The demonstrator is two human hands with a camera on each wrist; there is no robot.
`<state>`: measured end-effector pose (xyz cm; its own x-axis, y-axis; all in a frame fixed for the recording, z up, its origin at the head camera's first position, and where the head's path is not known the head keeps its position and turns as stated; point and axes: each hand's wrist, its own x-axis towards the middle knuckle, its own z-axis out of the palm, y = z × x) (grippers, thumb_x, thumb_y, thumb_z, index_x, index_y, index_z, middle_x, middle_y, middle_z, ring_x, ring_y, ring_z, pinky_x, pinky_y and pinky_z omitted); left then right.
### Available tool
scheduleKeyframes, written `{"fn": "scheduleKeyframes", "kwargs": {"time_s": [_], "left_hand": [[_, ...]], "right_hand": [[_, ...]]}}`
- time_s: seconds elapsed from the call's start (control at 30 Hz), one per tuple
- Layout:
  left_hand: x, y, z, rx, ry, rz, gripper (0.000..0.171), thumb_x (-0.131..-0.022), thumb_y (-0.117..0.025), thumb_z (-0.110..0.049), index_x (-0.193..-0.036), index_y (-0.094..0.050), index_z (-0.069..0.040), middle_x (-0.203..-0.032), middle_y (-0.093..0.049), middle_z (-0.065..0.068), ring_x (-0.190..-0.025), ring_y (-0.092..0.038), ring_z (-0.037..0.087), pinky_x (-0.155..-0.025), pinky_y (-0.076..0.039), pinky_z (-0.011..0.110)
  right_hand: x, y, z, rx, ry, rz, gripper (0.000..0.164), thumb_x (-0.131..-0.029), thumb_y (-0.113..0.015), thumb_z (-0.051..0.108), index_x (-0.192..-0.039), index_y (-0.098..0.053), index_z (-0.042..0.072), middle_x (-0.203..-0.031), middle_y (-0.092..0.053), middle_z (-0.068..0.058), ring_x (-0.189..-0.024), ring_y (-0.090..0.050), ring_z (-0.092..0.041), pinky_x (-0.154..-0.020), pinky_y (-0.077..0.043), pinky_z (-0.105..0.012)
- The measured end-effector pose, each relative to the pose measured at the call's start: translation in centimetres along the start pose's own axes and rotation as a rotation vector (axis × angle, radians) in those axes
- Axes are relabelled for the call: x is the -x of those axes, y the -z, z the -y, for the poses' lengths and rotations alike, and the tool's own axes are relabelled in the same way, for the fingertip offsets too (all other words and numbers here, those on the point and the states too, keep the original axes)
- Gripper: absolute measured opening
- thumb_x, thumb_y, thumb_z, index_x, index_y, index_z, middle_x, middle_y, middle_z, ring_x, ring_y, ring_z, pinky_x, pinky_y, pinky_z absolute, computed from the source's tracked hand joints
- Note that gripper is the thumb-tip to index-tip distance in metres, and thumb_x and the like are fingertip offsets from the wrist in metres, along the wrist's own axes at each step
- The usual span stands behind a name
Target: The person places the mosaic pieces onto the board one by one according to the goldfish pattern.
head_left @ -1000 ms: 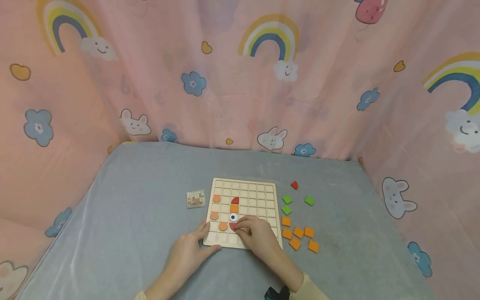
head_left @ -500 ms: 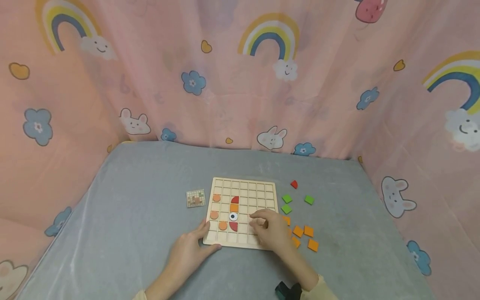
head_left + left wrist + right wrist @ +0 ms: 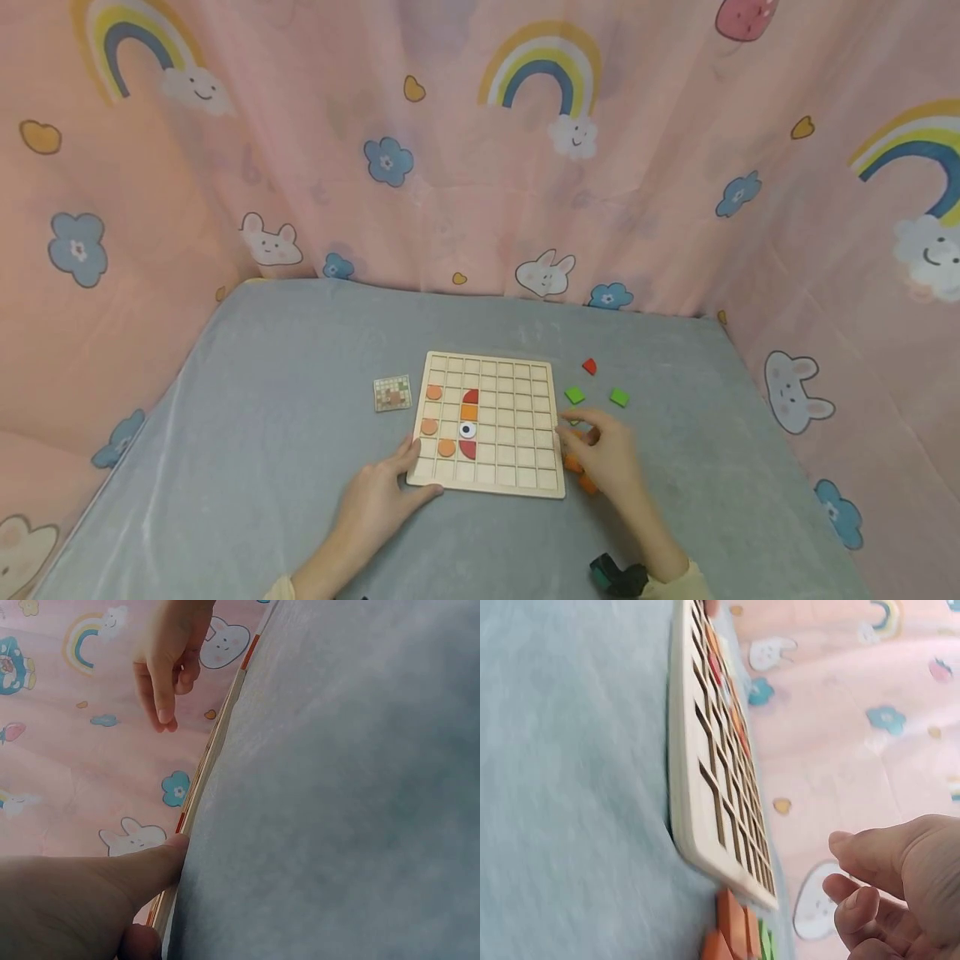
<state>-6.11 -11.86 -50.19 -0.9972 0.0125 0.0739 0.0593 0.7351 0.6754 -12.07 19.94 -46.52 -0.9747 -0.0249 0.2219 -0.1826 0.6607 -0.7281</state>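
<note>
A wooden grid board (image 3: pixel 517 458) lies on the grey cloth. My left hand (image 3: pixel 375 496) holds its near left corner, thumb along the front edge and fingers at the left side. In the board's cells sit several orange discs (image 3: pixel 434 392), two red quarter-circle tiles (image 3: pixel 468 450), an orange square tile (image 3: pixel 468 412) and an eye disc (image 3: pixel 467 430). Beyond the right edge, my right hand (image 3: pixel 609 454) hovers over loose orange square tiles (image 3: pixel 588 484), partly hiding them. In the right wrist view its thumb and fingers are apart, loosely bent, with nothing between them.
Green square tiles (image 3: pixel 618 397) and a red quarter-circle tile (image 3: pixel 590 367) lie right of the board. A small patterned card (image 3: pixel 392 393) is to its left. A black device (image 3: pixel 618 577) shows by the right sleeve. A pink printed curtain (image 3: pixel 450 208) surrounds the table.
My right hand has let go of the lower red quarter-circle tile, which stays in its cell, and moved right over the loose orange tiles. The left hand stays at the board's corner.
</note>
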Motion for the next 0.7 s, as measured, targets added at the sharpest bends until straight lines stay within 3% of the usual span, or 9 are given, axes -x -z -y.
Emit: {"fn": "scheduleKeyframes", "kwargs": {"time_s": [0.2,0.6,0.7], "left_hand": [[0.0,0.0,0.0,0.001,0.004,0.004,0.079,-0.076,-0.095,-0.042,-0.141,-0.069,-0.006,-0.147,-0.063,0.013,-0.126,-0.065,0.045,-0.092,-0.060,0.054],[-0.1,0.0,0.0,-0.013,-0.003,-0.001,0.080,-0.076,-0.094,-0.045,-0.141,-0.069,-0.006,-0.146,-0.064,0.014,-0.124,-0.066,0.045,-0.092,-0.060,0.054],[0.0,0.0,0.0,-0.013,0.001,0.001,0.080,-0.076,-0.094,-0.046,-0.141,-0.068,-0.007,-0.147,-0.063,0.013,-0.124,-0.067,0.044,-0.092,-0.060,0.054]], "right_hand": [[-0.1,1.6,-1.0,0.014,-0.067,-0.027,0.023,-0.091,-0.084,0.009,-0.114,-0.081,0.007,-0.054,-0.054,0.001,-0.041,-0.040,-0.007,-0.040,-0.036,-0.025],[0.5,3.8,-2.8,0.082,-0.108,-0.092,0.025,-0.093,-0.084,0.014,-0.116,-0.081,0.005,-0.071,-0.064,-0.006,-0.045,-0.043,-0.008,-0.041,-0.037,-0.026],[0.6,4.4,-3.6,0.088,-0.129,-0.107,0.025,-0.093,-0.084,0.015,-0.116,-0.081,0.005,-0.063,-0.060,-0.003,-0.044,-0.043,-0.009,-0.040,-0.038,-0.026]]}}
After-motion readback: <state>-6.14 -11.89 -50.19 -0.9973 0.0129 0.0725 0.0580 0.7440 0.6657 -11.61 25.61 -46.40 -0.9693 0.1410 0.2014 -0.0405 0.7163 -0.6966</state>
